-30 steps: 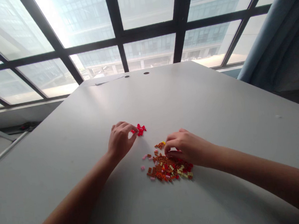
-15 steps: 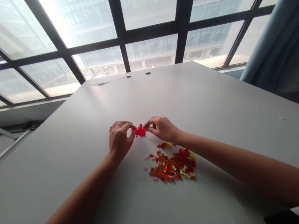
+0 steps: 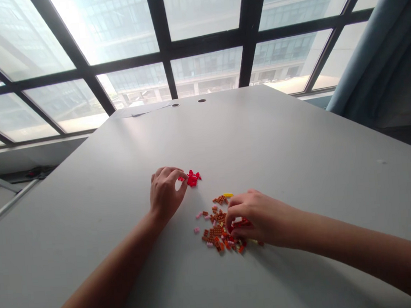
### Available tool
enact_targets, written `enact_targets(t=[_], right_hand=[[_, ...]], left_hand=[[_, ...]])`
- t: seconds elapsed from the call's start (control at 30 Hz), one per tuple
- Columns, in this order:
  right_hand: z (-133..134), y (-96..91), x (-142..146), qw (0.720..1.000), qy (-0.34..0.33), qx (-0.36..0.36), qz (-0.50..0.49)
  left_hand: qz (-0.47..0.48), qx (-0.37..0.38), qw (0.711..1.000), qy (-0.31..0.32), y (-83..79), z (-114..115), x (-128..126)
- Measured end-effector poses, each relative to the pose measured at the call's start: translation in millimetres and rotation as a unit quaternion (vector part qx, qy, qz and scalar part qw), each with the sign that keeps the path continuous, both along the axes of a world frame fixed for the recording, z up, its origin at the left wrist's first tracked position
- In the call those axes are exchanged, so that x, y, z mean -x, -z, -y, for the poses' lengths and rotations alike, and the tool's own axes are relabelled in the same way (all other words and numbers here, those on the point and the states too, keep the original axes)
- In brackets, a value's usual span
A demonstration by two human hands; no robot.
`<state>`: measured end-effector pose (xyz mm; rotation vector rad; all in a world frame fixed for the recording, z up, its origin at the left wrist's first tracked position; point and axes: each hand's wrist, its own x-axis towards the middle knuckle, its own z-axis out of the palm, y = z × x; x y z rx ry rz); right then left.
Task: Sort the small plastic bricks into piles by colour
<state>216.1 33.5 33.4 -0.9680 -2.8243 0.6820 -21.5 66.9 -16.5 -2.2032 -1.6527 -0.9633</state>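
The person's left hand (image 3: 166, 193) rests at the table with its fingers (image 3: 168, 172) curled into a loose, narrow arch, the thumb and forefinger tips close together right beside a small heap of red plastic toy bricks (image 3: 192, 178). One red brick sits at the forefinger's tip, touching or almost touching it, but whether the fingers actually pinch it, I cannot tell. The right hand (image 3: 259, 218) lies lower and to the right, palm down over a loose spread of mixed bricks (image 3: 215, 232) in orange-brown, red, cream and pink. Its fingers (image 3: 237, 209) bend downward in a narrow curve, the tips down among the pieces, and the hand hides part of the spread, so any brick held there can't be made out. A yellow brick (image 3: 228, 195) lies at the spread's far edge, just beyond the right hand, and a few pink bricks (image 3: 197, 230) sit apart on its left side. All of this lies on a pale grey table (image 3: 247, 140) - two round holes (image 3: 175, 105) and a flat sheet of paper (image 3: 140, 111) lie near its far edge - with a black-framed window (image 3: 163, 47) beyond and a blue-grey curtain (image 3: 365, 49) to the right
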Motion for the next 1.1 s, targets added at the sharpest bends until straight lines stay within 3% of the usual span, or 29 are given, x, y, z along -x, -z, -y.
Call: enact_targets(t=[0.23,0.37,0.47,0.67,0.9,1.0,1.1], right_hand=[[4,-5.3,10,0.997,0.017,-0.022,0.071],[4,0.4,9,0.998,0.016,-0.049,0.043],[-3,0.1,9,0.999,0.041,-0.025,-0.012],[-39,-10.0,33,0.995,0.093,0.022,-0.035],[-84,13.1,63,0.984,0.114,-0.079,-0.114],[-80,14.0,51,0.978,0.108,-0.104,-0.148],[-57,4.2,29,0.982,0.073,-0.061,-0.165]], left_hand=[[-0.004,-0.002,1.0,0.006,0.3,0,-1],[-0.001,-0.004,1.0,0.005,0.6,1,-1],[0.001,-0.003,1.0,0.004,0.5,1,-2],[0.004,0.001,1.0,-0.008,-0.7,3,-3],[0.003,0.005,1.0,-0.013,0.4,2,-1],[0.003,0.001,1.0,-0.011,0.7,1,0],[-0.004,-0.001,1.0,-0.007,0.4,1,-1]])
